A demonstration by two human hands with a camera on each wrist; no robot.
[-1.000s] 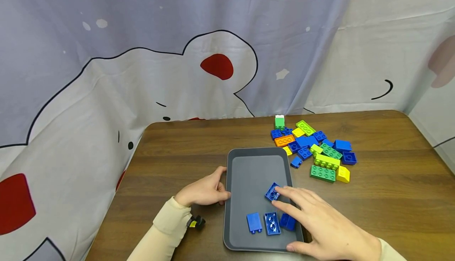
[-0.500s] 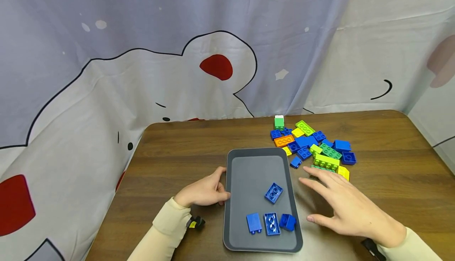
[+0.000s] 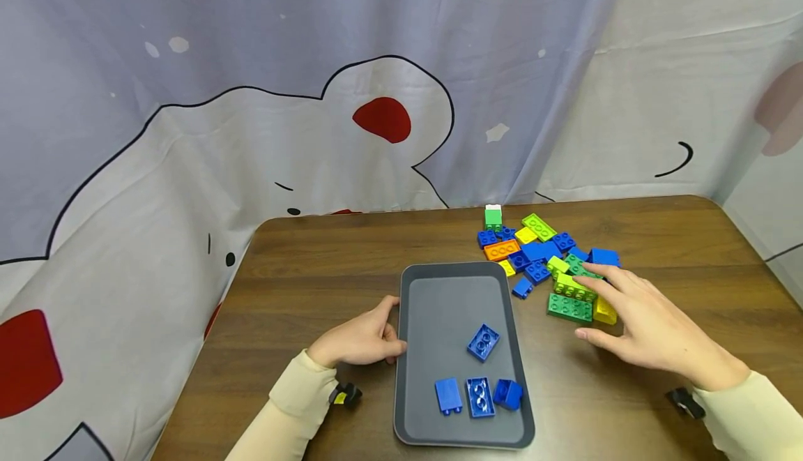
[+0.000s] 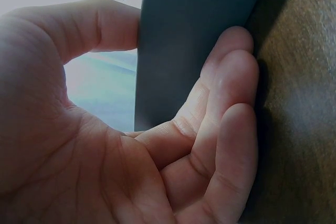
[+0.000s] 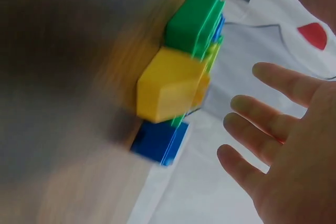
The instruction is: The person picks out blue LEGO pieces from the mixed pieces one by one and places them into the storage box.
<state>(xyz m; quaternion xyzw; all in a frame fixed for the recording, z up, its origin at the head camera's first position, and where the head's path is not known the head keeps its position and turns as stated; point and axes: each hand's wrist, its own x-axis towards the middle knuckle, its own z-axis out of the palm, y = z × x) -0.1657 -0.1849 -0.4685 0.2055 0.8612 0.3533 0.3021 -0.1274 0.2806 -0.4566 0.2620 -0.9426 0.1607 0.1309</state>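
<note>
A dark grey tray (image 3: 439, 307) lies on the table with several blue toy bricks in its near half, among them a tilted one (image 3: 483, 342) and a flat-sided one (image 3: 448, 396). At its left edge my left hand (image 3: 360, 335) grips the wall, thumb at the rim and fingers curled along the outer side in the left wrist view. My right hand (image 3: 652, 328) hovers with spread fingers over the near right of a brick pile, holding nothing. Nearest to it are a green brick (image 3: 569, 308), a lime brick (image 3: 574, 288) and a yellow brick (image 5: 170, 85).
Beyond the tray's far right corner the pile goes on, with an orange brick (image 3: 502, 250), a small blue brick (image 3: 523, 287) and a green-and-white stack (image 3: 493, 219). A printed curtain (image 3: 251, 147) hangs behind the wooden table (image 3: 314, 259).
My right hand has moved from over the tray to the right and away, out to the brick pile. The blue brick by its fingers stays in the tray. My left hand has kept its place.
</note>
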